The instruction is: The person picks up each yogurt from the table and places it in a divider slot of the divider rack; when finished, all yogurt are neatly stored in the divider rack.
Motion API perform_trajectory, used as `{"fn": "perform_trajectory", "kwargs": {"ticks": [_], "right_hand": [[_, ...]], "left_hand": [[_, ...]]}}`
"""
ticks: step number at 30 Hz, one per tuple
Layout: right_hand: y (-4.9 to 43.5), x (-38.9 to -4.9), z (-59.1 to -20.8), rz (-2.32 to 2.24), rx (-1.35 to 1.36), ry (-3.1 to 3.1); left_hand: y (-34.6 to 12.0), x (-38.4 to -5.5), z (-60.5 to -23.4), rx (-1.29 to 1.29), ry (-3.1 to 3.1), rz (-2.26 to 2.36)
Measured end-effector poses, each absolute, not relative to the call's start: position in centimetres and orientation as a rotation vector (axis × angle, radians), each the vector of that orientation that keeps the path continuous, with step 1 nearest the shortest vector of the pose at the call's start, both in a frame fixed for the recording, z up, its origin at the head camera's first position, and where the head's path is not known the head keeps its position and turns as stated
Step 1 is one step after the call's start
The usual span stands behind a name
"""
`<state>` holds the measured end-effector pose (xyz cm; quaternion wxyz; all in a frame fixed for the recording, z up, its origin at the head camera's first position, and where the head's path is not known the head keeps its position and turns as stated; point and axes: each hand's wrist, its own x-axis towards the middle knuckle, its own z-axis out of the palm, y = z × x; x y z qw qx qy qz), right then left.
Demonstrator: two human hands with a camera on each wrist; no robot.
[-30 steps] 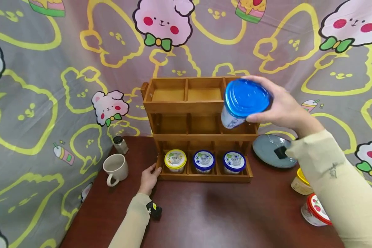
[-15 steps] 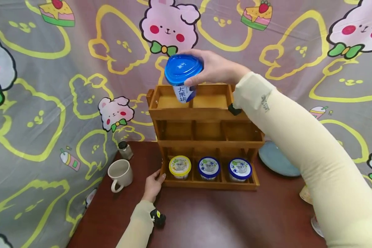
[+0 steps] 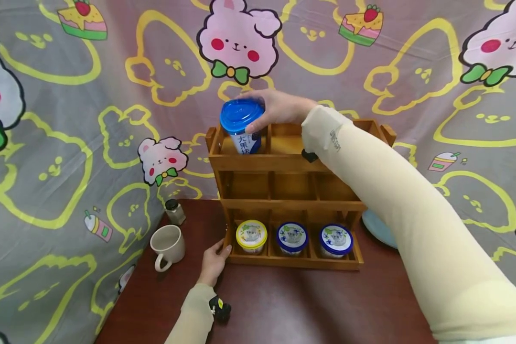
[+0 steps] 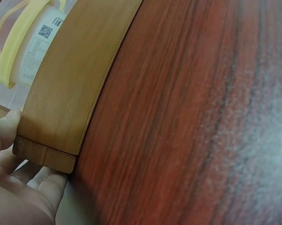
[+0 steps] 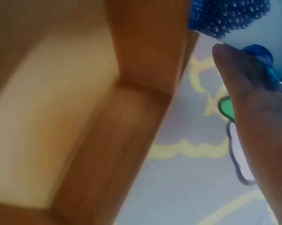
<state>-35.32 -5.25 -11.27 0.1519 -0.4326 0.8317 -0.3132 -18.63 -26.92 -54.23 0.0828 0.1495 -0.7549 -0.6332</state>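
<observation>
A three-tier wooden rack [image 3: 288, 164] stands on the dark red table, against the cloth backdrop. My right hand [image 3: 279, 107] grips a blue-lidded yogurt cup [image 3: 242, 119] around its upper side, at the rack's top left compartment. The cup is slightly tilted and overlaps that compartment's front edge in the head view. Down at the rack's lower left corner, my left hand [image 3: 214, 263] pinches the wooden end, thumb [image 4: 10, 126] against the front board. In the bottom tier sit a yellow-lidded tub [image 3: 251, 235] and two blue-rimmed tubs, one in the middle [image 3: 292, 237], one at right [image 3: 336, 240].
Left of the rack are a beige mug [image 3: 167, 246] and a small black-capped jar [image 3: 175, 211]. A blue-grey plate [image 3: 379, 229] lies to the right, partly behind my right sleeve [image 3: 395, 210]. Patterned cloth [image 3: 167, 91] hangs close behind and along the left.
My right hand has carried the yogurt cup leftward from the rack's right side, then lowered it toward the top left compartment. My left hand keeps its hold on the rack's corner.
</observation>
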Motion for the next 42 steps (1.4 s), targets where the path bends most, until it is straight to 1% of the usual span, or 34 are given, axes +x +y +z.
{"fn": "perform_trajectory", "kwargs": {"ticks": [7,17,27,32,37,42], "right_hand": [[-5.7,-35.9,-12.1,-0.862,-1.195,2.358],[-5.7,-35.6,-11.3,-0.821,-1.156,2.338],[-5.7,-35.5,-11.7,-0.858,-1.132,2.27],[-5.0,-34.9,-11.7,-0.875,-1.118,2.26],[-3.4,-33.8,-10.7,-0.858,-1.148,2.32],[-0.7,-31.6,-9.1,-0.868,-1.227,2.462]], "left_hand": [[-26.8,-18.6,-54.3,0.459,-2.268,-1.866],[-26.7,-18.8,-54.0,0.442,-2.263,-1.869],[-26.9,-18.1,-54.2,0.452,-2.277,-1.883],[-26.5,-17.9,-54.4,0.459,-2.284,-1.878],[-26.4,-18.0,-54.6,0.437,-2.284,-1.849],[-26.8,-18.2,-54.4,0.426,-2.292,-1.832]]}}
